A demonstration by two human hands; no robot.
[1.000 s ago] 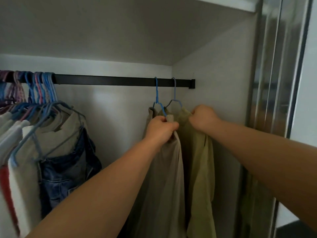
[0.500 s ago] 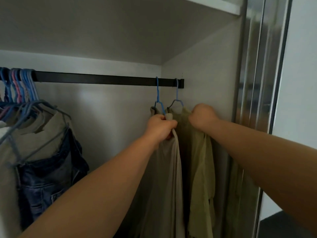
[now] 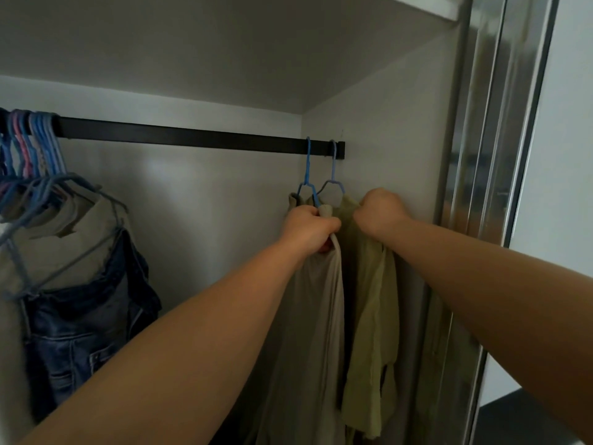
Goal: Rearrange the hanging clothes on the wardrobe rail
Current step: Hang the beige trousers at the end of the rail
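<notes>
From the head camera, the left hand (image 3: 309,228) clutches the beige cloth garment (image 3: 308,316) just under its blue plastic hanger (image 3: 307,184); the right hand (image 3: 380,213) grips the olive-green shirt (image 3: 369,316) beside it. Both hang at the right end of the black metal rail (image 3: 192,138); a dark denim garment (image 3: 86,322) hangs far left.

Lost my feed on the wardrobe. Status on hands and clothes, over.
Left hand grips beige garment at its top. Right hand grips green garment. Both hang at the rail's right end. Nothing in the way.
</notes>
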